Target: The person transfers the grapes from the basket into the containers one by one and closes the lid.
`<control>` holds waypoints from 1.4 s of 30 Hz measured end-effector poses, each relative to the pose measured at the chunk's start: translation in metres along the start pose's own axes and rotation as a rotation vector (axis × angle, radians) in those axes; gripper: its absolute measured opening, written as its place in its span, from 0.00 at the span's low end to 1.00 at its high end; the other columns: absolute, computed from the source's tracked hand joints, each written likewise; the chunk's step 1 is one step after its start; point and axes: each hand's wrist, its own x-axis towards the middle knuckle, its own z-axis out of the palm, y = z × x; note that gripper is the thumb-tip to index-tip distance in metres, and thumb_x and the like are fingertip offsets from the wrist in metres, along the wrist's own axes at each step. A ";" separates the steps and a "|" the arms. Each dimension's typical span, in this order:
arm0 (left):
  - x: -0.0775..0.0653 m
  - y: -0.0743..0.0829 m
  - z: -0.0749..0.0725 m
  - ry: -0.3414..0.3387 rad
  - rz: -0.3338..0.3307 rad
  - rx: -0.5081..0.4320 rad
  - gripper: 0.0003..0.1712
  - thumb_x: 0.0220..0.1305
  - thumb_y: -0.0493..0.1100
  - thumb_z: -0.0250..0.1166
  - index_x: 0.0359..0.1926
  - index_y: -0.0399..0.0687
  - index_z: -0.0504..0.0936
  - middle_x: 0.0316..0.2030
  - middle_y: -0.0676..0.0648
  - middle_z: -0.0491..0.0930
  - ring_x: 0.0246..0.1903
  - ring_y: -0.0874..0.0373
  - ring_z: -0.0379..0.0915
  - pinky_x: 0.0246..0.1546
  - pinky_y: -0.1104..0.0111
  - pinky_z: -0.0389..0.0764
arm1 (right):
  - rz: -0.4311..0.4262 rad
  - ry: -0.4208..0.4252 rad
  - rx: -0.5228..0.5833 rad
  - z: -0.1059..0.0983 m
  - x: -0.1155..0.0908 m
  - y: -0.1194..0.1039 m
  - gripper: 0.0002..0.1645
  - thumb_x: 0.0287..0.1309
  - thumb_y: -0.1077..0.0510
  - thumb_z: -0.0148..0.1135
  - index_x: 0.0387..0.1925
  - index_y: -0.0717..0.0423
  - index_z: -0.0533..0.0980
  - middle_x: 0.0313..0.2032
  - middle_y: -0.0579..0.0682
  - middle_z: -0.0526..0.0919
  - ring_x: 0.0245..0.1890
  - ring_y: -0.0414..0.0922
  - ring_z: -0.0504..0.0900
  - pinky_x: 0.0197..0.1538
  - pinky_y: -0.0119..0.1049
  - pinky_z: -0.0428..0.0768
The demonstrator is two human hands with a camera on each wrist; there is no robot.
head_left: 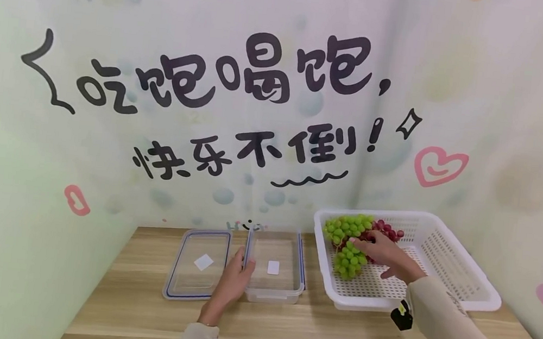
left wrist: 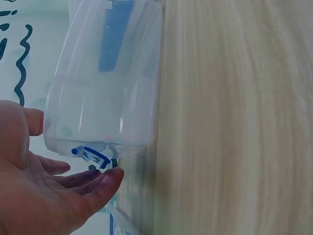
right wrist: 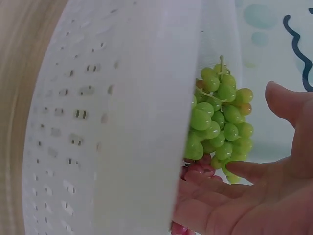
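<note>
A clear plastic food container (head_left: 271, 296) with blue-edged sides stands on the wooden table. My left hand (head_left: 235, 278) is at its left side; in the left wrist view the thumb and bent fingers are spread beside the container's wall, and contact cannot be told. Inside a white perforated basket (head_left: 362, 302) lie bunches of green grapes (head_left: 350, 227) and red grapes (head_left: 393, 231). My right hand (head_left: 388, 253) reaches over the basket rim to the grapes. In the right wrist view its thumb stands apart and its extended fingers reach among the grapes, partly hidden by the rim.
Left of the container lies its clear lid (head_left: 185, 277) with a blue seal, flat on the wooden table (head_left: 285, 334). Behind them rises a wall covering (head_left: 249, 200) with black lettering. The basket's right part shows its bare perforated floor.
</note>
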 end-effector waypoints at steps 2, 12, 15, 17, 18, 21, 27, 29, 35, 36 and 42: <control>0.001 -0.002 0.002 0.003 -0.010 0.009 0.28 0.76 0.42 0.51 0.69 0.30 0.61 0.49 0.29 0.74 0.47 0.39 0.72 0.48 0.46 0.75 | -0.008 0.002 -0.030 0.003 0.003 -0.001 0.60 0.64 0.34 0.58 0.76 0.65 0.40 0.72 0.73 0.48 0.64 0.75 0.63 0.41 0.64 0.81; 0.002 -0.002 0.007 0.031 -0.055 0.008 0.35 0.75 0.45 0.52 0.74 0.30 0.55 0.63 0.26 0.67 0.62 0.33 0.66 0.63 0.39 0.66 | -0.006 -0.016 -0.049 0.011 0.009 -0.003 0.53 0.62 0.45 0.65 0.75 0.62 0.48 0.69 0.75 0.57 0.57 0.77 0.70 0.36 0.57 0.83; 0.003 -0.003 0.009 0.038 -0.054 -0.003 0.34 0.75 0.45 0.51 0.74 0.31 0.55 0.63 0.26 0.68 0.60 0.34 0.67 0.61 0.40 0.67 | -0.010 -0.023 -0.029 0.010 0.010 -0.001 0.50 0.62 0.48 0.66 0.74 0.62 0.50 0.66 0.76 0.60 0.55 0.77 0.72 0.38 0.58 0.84; 0.004 -0.003 0.010 0.047 -0.067 -0.009 0.34 0.76 0.45 0.51 0.74 0.31 0.55 0.65 0.26 0.66 0.62 0.32 0.66 0.63 0.40 0.65 | -0.012 -0.039 -0.011 0.010 0.011 -0.001 0.51 0.62 0.48 0.66 0.75 0.62 0.49 0.66 0.77 0.59 0.55 0.77 0.72 0.40 0.59 0.83; 0.004 -0.004 0.011 0.054 -0.071 -0.007 0.34 0.76 0.45 0.51 0.74 0.31 0.55 0.65 0.26 0.66 0.63 0.32 0.64 0.64 0.39 0.64 | -0.015 -0.046 -0.004 0.010 0.012 0.000 0.52 0.62 0.48 0.66 0.75 0.63 0.49 0.66 0.78 0.59 0.54 0.77 0.72 0.41 0.60 0.83; 0.005 -0.005 0.014 0.074 -0.088 0.000 0.32 0.76 0.44 0.49 0.74 0.31 0.56 0.65 0.26 0.66 0.65 0.32 0.63 0.65 0.40 0.63 | -0.019 -0.065 0.017 0.012 0.015 0.000 0.53 0.63 0.50 0.65 0.76 0.63 0.46 0.67 0.79 0.57 0.55 0.76 0.72 0.44 0.60 0.83; 0.004 -0.006 0.015 0.095 -0.104 0.026 0.30 0.77 0.41 0.46 0.73 0.32 0.57 0.63 0.27 0.69 0.60 0.36 0.68 0.62 0.41 0.67 | -0.037 -0.056 0.033 0.016 0.018 0.000 0.50 0.63 0.56 0.64 0.74 0.67 0.46 0.63 0.77 0.64 0.49 0.68 0.79 0.45 0.57 0.83; 0.004 -0.006 0.015 0.092 -0.106 0.027 0.29 0.77 0.40 0.45 0.73 0.32 0.57 0.64 0.27 0.68 0.61 0.35 0.67 0.62 0.41 0.67 | -0.039 -0.045 0.027 0.017 0.019 0.001 0.49 0.63 0.57 0.64 0.74 0.68 0.47 0.61 0.77 0.66 0.47 0.65 0.80 0.45 0.56 0.84; 0.004 -0.005 0.016 0.109 -0.117 0.016 0.28 0.77 0.39 0.45 0.73 0.33 0.58 0.64 0.26 0.68 0.63 0.33 0.66 0.63 0.41 0.67 | -0.038 -0.006 0.008 0.020 0.023 0.001 0.47 0.61 0.60 0.66 0.72 0.70 0.51 0.64 0.76 0.64 0.51 0.63 0.79 0.46 0.53 0.84; 0.004 -0.006 0.016 0.113 -0.121 0.015 0.28 0.77 0.39 0.44 0.73 0.33 0.58 0.63 0.27 0.69 0.61 0.34 0.68 0.61 0.41 0.68 | -0.042 0.002 0.005 0.021 0.023 0.002 0.46 0.61 0.61 0.66 0.72 0.71 0.52 0.64 0.76 0.63 0.52 0.62 0.79 0.46 0.52 0.85; 0.004 -0.006 0.017 0.124 -0.123 0.032 0.28 0.77 0.39 0.45 0.72 0.33 0.60 0.53 0.31 0.77 0.46 0.43 0.74 0.49 0.47 0.75 | -0.084 0.053 -0.014 0.022 0.026 0.005 0.41 0.60 0.63 0.66 0.69 0.74 0.58 0.62 0.76 0.65 0.51 0.61 0.79 0.46 0.50 0.85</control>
